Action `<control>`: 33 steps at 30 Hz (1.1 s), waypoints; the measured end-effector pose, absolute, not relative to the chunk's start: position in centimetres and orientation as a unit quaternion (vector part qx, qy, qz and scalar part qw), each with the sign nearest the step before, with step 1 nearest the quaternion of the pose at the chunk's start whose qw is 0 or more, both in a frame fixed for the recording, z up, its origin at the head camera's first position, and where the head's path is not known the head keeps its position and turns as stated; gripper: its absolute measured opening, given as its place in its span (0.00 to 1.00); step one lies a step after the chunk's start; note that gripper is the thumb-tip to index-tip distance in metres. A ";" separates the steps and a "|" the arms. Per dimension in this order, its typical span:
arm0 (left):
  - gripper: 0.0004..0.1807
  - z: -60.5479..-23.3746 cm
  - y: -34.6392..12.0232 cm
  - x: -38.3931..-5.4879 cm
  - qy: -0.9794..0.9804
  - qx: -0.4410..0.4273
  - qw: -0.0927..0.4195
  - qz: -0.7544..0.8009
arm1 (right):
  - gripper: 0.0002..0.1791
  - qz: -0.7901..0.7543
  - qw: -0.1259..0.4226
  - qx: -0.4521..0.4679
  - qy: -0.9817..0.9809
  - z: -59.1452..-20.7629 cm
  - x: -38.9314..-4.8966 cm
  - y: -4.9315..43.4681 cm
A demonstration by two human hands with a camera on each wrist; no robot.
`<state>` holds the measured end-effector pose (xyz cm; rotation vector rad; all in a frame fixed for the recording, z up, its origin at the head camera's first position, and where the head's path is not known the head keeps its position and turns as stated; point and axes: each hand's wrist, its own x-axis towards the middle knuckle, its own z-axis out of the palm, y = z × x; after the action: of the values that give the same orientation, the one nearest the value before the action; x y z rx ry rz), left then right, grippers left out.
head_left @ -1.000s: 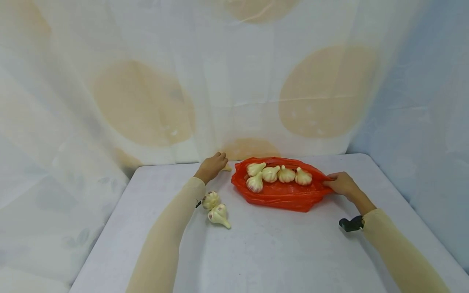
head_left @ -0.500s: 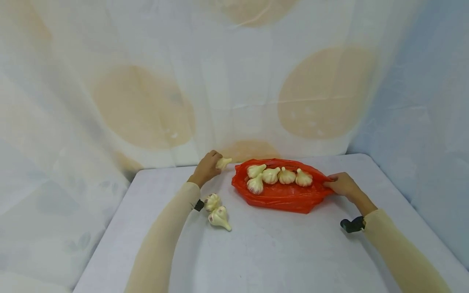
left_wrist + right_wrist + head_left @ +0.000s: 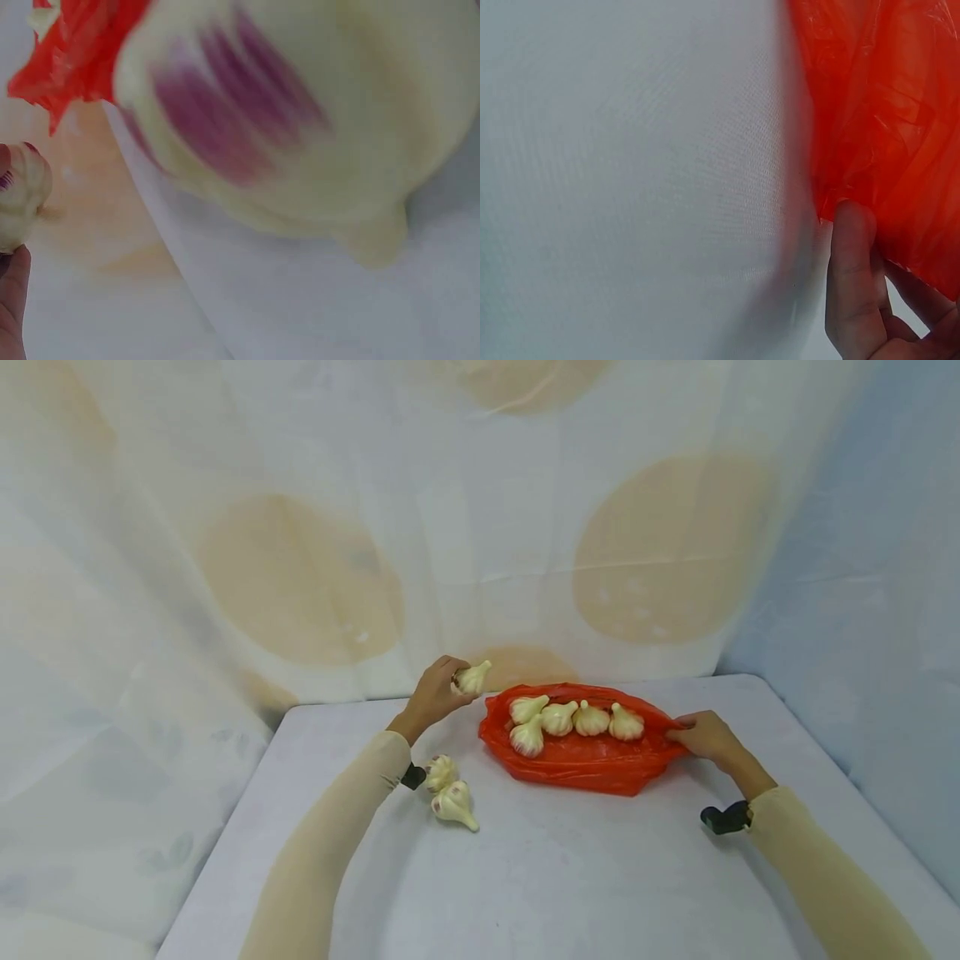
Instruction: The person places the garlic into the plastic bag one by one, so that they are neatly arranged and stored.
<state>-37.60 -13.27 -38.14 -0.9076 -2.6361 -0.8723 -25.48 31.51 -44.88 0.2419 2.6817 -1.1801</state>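
Fabric backdrop (image 3: 480,527) with large tan discs stands behind and to both sides of the work area. White-covered counter (image 3: 585,877) carries all items that are set down. Two pale sleeves (image 3: 315,852) extend forward over it, one at each side.

Red plastic bag (image 3: 577,777) lies near the rear of the counter, right of centre, with its mouth spread and facing up. Contents visible: five garlic bulbs (image 3: 558,719), arranged as a row of four along the rear, with the fifth in front of the leftmost.

Right hand (image 3: 708,739): pinches the bag's right end between thumb and fingers; the right wrist view confirms the grip on the plastic. Left hand (image 3: 435,693): grips one bulb (image 3: 472,678) between thumb and fingers, stem pointing up and away from the palm. This bulb appears to be off the counter, beyond the bag's left end and apart from it.

Two loose bulbs rest on the counter left of the bag: a nearer bulb (image 3: 453,803), stem toward the person, and a farther bulb (image 3: 440,772) just behind it. One purple-streaked bulb fills the left wrist view, blurred; which of the two it is cannot be told.

Black wrist device (image 3: 725,818): one at each cuff.

Status, by judgement: five bulbs are in; three are outside, one gripped and two untouched. The work appears more than half done.
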 end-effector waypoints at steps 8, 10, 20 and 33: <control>0.26 -37.3 -11.2 -36.6 -0.862 -0.353 0.121 -0.343 | 0.33 -0.435 0.116 0.095 0.888 -44.5 -25.4 31.7; 0.26 -37.2 -10.8 -36.4 -0.856 -0.362 0.120 -0.349 | 0.37 -0.452 0.121 0.096 0.879 -44.4 -25.4 31.8; 0.24 -37.6 -9.2 -35.5 -0.840 -0.370 0.103 -0.382 | 0.50 -0.604 0.148 0.092 0.777 -43.7 -25.4 32.2; 0.27 -39.6 -6.6 -34.0 -0.839 -0.396 0.103 -0.358 | 0.44 -0.648 0.146 0.096 0.741 -43.5 -25.3 32.1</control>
<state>-34.05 -6.62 -39.57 -1.1672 -2.4760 -1.0571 -25.26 32.06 -43.52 0.2776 2.1346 -1.8648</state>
